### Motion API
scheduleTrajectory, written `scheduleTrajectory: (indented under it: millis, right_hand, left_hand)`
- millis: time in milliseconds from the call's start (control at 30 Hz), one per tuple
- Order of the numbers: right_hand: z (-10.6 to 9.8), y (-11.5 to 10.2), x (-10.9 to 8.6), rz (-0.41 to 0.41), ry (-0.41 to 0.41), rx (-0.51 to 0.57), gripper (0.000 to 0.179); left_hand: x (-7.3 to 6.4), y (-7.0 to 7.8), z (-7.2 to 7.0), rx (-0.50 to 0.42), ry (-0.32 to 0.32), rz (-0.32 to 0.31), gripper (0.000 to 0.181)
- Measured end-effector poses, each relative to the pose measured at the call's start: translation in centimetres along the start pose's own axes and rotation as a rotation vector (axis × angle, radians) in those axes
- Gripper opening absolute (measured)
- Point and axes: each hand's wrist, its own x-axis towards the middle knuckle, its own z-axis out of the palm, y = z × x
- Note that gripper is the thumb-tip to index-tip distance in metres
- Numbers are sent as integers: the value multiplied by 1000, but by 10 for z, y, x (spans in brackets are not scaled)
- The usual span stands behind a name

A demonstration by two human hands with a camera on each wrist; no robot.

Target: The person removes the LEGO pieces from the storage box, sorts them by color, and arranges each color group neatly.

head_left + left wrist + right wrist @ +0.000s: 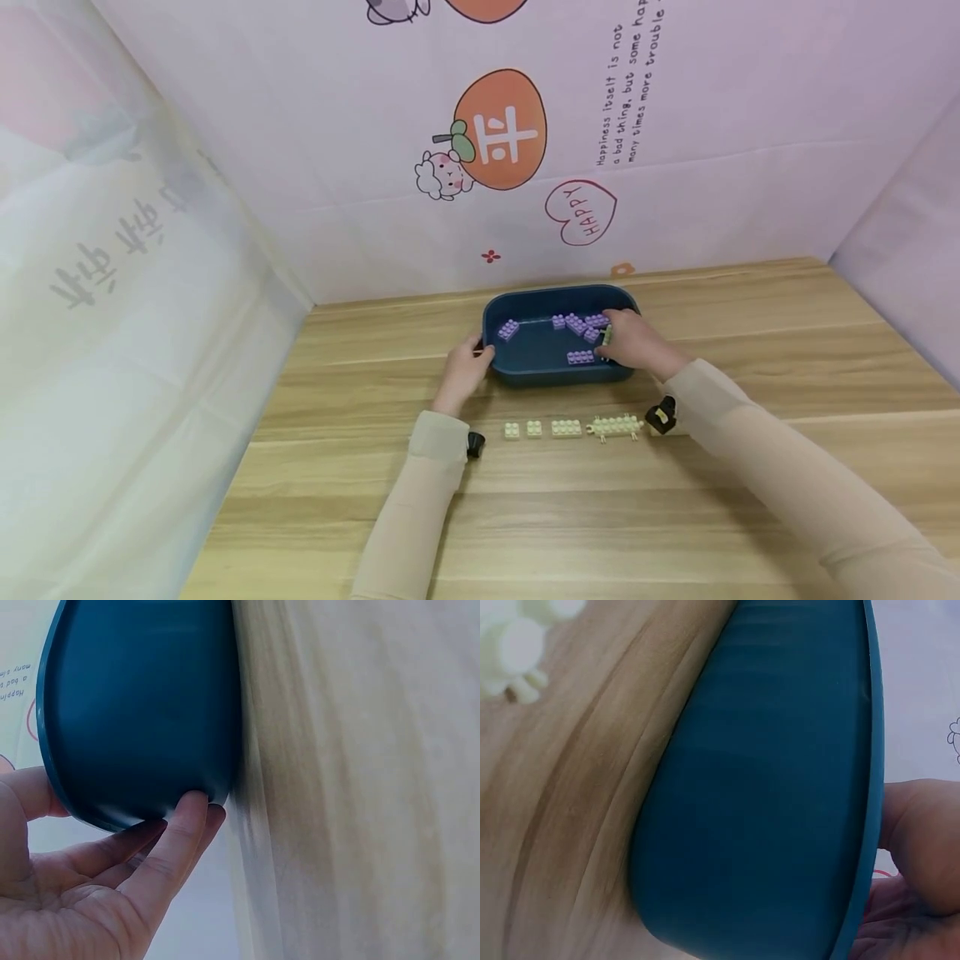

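Observation:
A dark blue bin (pixel 525 379) stands on the wooden table with several purple building bricks (pixel 581 357) inside. My left hand (pixel 463 371) grips its left end, thumb over the rim and fingertips against the outer wall, as the left wrist view shows closely. Over the right rim reaches my right hand (pixel 637 342), its fingers inside the bin. Between thumb and fingers it pinches a pale green building brick (pixel 607 337) with small prongs. From the right wrist camera, the bin's wall (pixel 757 787) hides those fingertips.
In front of the bin, a row of pale green bricks (pixel 566 428) lies on the table (pixel 555 517), including a longer pronged piece (pixel 615 427). Another pale piece is partly hidden by the black right wrist camera (pixel 662 415). A printed cloth (pixel 360 167) hangs behind.

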Motion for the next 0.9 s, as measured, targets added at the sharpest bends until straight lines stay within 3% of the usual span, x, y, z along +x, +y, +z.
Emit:
scheduleTrajectory:
  millis: [233,500,767,900]
  right_hand:
    - [3,2,9,42,-24,18,72]
    - [7,2,14,48,9,49,68]
    - [11,3,20,38,57,43,34]
    - [14,4,24,60,75,52,31]
  left_hand:
    - [0,-2,0,-12,-16,-2,41]
    - [1,-3,1,-22,-15,-11,41]
    - [-1,-1,-1,-17,-4,21,40]
    - [-2,0,0,-16,-2,23,39]
